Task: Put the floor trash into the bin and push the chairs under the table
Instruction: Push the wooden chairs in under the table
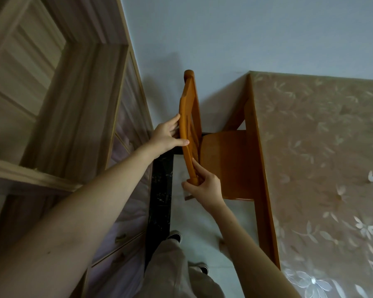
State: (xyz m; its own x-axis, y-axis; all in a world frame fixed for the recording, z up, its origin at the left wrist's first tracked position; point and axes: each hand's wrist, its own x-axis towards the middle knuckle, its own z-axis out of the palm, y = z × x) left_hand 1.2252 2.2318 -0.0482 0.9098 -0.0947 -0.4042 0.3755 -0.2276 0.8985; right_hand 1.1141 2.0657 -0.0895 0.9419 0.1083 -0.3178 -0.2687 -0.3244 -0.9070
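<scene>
Your left hand (pixel 167 137) is spread wide, with straight fingers against the outer face of the chair (pixel 222 162) back and the thumb laid across its top rail. Your right hand (pixel 205 188) is wrapped round the near end of that same rail, fingers curled on it.

The chair stands at the centre of the frame. Its orange seat is turned toward the table (pixel 262 179) on the right, and the seat's far side is already hidden beneath the table's wooden edge.

Room is tight. The chair's back stands in a narrow lane between the table edge and the pale wood cabinet (pixel 52 104) that fills the left of the frame. The upper end of the backrest shows against the plain wall (pixel 224 35).

The table carries a beige cloth patterned with pale flowers. The floor (pixel 202 222) below is light tile, with a black marbled strip (pixel 159 201) running along the cabinet's foot. Your shoes (pixel 174 235) stand on the tile at lower centre, just beside that strip.
</scene>
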